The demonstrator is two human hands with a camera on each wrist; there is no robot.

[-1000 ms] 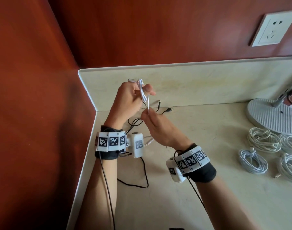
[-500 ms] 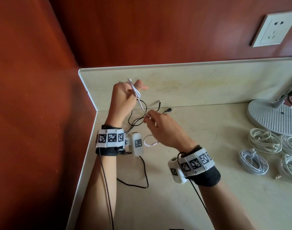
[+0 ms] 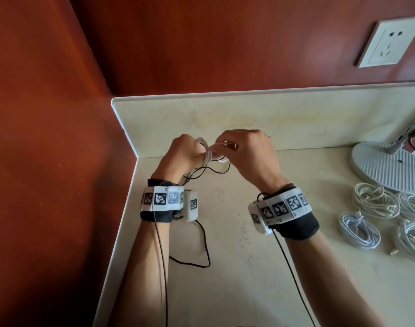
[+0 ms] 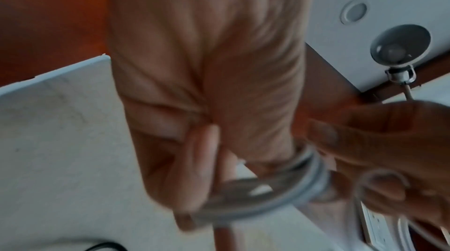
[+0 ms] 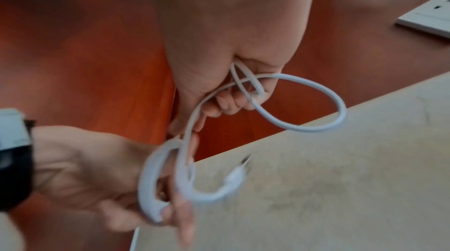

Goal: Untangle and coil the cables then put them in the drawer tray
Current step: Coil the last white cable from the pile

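The head camera looks down from above at the table (image 3: pixel 225 279) in the corner. Each wrist camera sits very close and looks along its own hand. All three see the white cable (image 3: pixel 210 153) held between the left hand (image 3: pixel 183 154) and right hand (image 3: pixel 249 156). Both wrist views are blurry.

The white cable (image 5: pixel 314 89) looks smooth, glossy plastic; the bench (image 3: pixel 237 267) is polished pale stone; the wall (image 3: pixel 201 43) is satin red-brown wood.
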